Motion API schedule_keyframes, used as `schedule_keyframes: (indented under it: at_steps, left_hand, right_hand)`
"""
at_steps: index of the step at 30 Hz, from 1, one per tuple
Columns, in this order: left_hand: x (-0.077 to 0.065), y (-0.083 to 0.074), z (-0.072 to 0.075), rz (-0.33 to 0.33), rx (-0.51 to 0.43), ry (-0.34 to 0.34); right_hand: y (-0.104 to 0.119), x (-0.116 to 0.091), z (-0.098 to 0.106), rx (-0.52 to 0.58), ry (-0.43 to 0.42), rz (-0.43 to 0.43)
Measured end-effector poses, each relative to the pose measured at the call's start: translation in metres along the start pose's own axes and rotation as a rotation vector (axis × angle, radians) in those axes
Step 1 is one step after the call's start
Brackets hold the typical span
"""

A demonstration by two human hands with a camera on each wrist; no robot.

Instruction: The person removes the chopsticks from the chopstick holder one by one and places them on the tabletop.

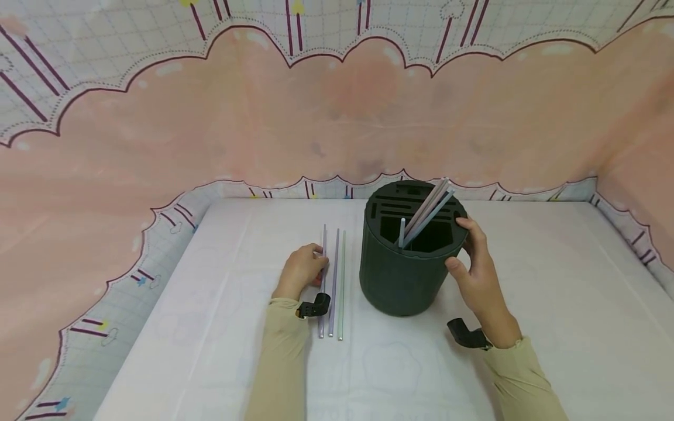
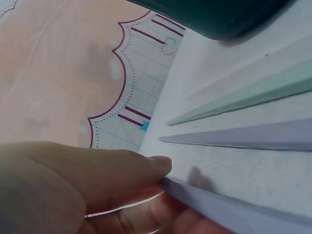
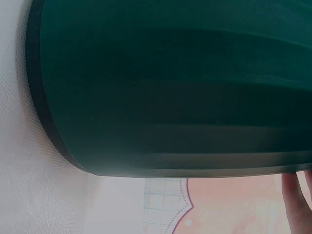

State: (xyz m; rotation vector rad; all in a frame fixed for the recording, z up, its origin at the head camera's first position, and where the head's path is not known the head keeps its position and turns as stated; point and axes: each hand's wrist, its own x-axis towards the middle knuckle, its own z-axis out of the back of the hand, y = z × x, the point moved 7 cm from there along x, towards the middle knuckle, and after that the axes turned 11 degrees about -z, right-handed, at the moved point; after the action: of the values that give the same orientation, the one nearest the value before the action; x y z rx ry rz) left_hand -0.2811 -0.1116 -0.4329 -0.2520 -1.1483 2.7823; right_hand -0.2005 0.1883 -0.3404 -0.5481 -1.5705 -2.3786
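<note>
My left hand [image 1: 301, 269] pinches the leftmost lilac chopstick [image 2: 224, 207] between thumb and fingers. Beside it, to the right, a second lilac chopstick [image 1: 334, 280] and a pale green chopstick [image 1: 341, 280] lie roughly parallel on the white table. Further right stands a dark green round utensil holder [image 1: 395, 286] with slots and a wide opening in its top. Several pink and blue chopsticks [image 1: 429, 204] lean out of that opening. My right hand [image 1: 478, 272] holds the holder's right side, fingers at the upper rim and thumb lower on the wall.
A white cloth [image 1: 221, 351] covers the table. Behind and along the left side hangs a peach curtain [image 1: 316, 123] with a scalloped, patterned border. Each wrist carries a black camera mount, the left one [image 1: 315, 305] over the lower chopsticks.
</note>
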Motion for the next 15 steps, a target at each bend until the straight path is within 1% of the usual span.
schedule_keyframes:
  at_steps: [3, 9, 11, 15]
  left_hand:
    - [0.0007, 0.0014, -0.0016, 0.004, -0.020, -0.013]
    - [0.0006, 0.0016, -0.0051, -0.023, -0.026, 0.005]
    - [0.0005, 0.0016, -0.0063, -0.034, -0.020, 0.007]
    - [0.0005, 0.0005, -0.0068, -0.046, 0.008, -0.012]
  right_hand:
    - [-0.0003, -0.0010, 0.0008, -0.003, -0.006, -0.001]
    - [0.0005, -0.0020, -0.0007, 0.015, 0.000, 0.003]
    - [0.0009, -0.0026, -0.0015, 0.018, 0.000, 0.007]
    - [0.0012, -0.0037, -0.0022, 0.019, -0.003, 0.012]
